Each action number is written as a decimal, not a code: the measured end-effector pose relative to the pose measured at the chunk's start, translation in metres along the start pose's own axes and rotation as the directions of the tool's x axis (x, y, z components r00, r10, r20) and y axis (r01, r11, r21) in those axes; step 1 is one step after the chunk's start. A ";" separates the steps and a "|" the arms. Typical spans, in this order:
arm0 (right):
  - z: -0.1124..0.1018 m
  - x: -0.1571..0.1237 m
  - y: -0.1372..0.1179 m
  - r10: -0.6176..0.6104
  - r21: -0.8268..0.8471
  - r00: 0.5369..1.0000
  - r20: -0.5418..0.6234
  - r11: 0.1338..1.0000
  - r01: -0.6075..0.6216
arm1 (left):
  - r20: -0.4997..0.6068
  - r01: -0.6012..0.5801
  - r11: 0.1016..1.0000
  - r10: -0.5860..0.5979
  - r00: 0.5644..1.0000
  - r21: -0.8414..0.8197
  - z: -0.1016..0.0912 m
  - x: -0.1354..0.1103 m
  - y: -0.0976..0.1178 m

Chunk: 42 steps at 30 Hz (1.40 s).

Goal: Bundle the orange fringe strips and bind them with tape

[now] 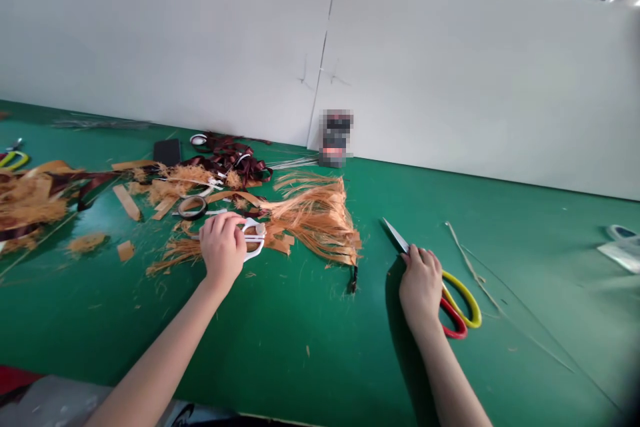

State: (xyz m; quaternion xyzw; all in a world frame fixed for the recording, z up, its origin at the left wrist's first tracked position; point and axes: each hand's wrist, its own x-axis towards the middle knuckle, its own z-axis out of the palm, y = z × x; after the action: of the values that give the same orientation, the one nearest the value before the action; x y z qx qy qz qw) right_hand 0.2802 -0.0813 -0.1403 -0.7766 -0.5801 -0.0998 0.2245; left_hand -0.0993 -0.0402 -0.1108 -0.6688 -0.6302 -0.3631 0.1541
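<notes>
My left hand [223, 247] is closed over the handles of white scissors [253, 239] that lie on the green table [310, 320], beside a fan of orange straw strips [315, 217]. My right hand [421, 283] rests curled on a pair of scissors with yellow and red handles [463, 310]; their blade [396, 235] points away to the upper left. The fingers of both hands are bent around the tools.
Dark ribbon scraps [230, 157], a tape roll [193, 207], orange clippings and cut strips [30, 203] litter the left of the table. White partition boards [450, 80] stand behind. A small blurred box [336, 139] leans on them. Thin stalks [470, 267] lie at the right.
</notes>
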 end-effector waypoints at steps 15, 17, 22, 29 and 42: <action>0.002 0.008 0.005 0.046 0.043 0.998 -0.037 0.998 -0.045 | 0.158 0.137 0.930 -0.200 0.967 0.342 0.002 0.013 -0.042; 0.001 0.008 0.004 0.053 0.043 0.998 -0.033 0.998 -0.051 | 0.132 0.142 0.932 -0.195 0.972 0.333 0.000 0.015 -0.038; 0.000 0.008 0.002 0.060 0.034 0.998 -0.022 0.998 -0.059 | 0.175 0.109 0.943 -0.171 0.970 0.316 -0.004 0.029 -0.051; -0.001 0.007 -0.001 0.068 0.044 0.997 -0.027 0.997 -0.067 | 0.397 0.071 0.947 -0.199 0.896 0.314 0.009 0.068 -0.087; -0.003 0.008 -0.003 0.101 0.066 0.994 -0.043 0.993 -0.098 | 0.566 0.255 0.869 -0.474 0.674 0.423 0.014 0.095 -0.105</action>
State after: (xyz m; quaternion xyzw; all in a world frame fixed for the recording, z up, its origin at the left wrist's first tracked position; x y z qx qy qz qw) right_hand 0.2800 -0.0748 -0.1336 -0.7945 -0.5382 -0.0880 0.2672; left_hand -0.2014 0.0558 -0.0824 -0.5782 -0.8140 -0.0264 -0.0501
